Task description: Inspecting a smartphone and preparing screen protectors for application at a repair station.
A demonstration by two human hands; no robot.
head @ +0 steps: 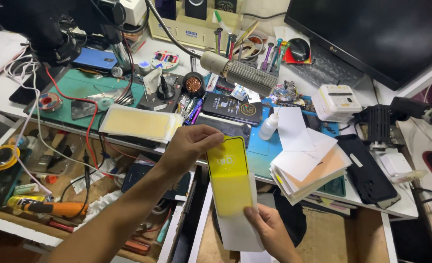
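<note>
My left hand [189, 146] pinches the top edge of a yellow screen protector [228, 178] with a black border and draws it out of a white paper sleeve [238, 229]. My right hand [267, 226] grips the lower part of that sleeve from below. Both hands hover in front of the workbench edge, above an open gap between drawers.
A stack of white and tan sleeves [306, 168] lies on the blue mat [260, 151] to the right. A pack of protectors [140, 122], phones [231, 108], a small white bottle [268, 126], a black phone case [367, 170], a tool rack [247, 48] and a monitor [372, 34] crowd the bench. An open drawer [40, 185] holds tools.
</note>
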